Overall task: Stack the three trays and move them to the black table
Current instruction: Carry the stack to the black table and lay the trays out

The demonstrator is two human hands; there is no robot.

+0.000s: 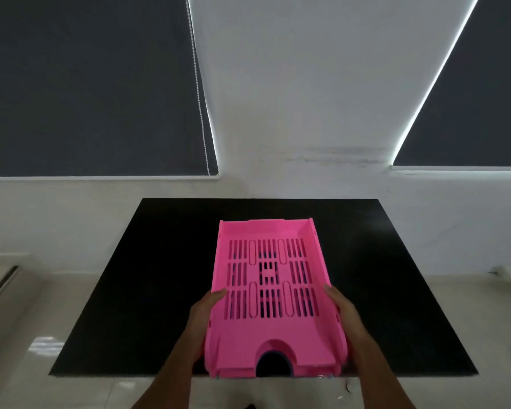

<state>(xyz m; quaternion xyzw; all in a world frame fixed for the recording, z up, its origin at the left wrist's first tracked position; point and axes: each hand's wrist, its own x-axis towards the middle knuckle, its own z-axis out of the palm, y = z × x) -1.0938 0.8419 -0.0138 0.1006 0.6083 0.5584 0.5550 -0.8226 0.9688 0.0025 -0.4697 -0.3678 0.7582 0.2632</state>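
Observation:
A pink slotted tray [270, 335] tops a stack over the black table [130, 290]. Darker blue plastic of a tray underneath shows through its slots and at the front notch; the lower trays are otherwise hidden. My left hand [205, 314] grips the stack's left side wall, thumb on the rim. My right hand [344, 312] grips the right side wall in the same way. The stack's near end reaches the table's front edge. Whether it rests on the table or hangs just above it I cannot tell.
The black table stands against a white wall [292, 98]. Dark roller blinds [86, 84] hang at the left and at the right [484, 98]. Pale glossy floor tiles [27, 364] surround the table, with a floor channel [0, 287] at the far left.

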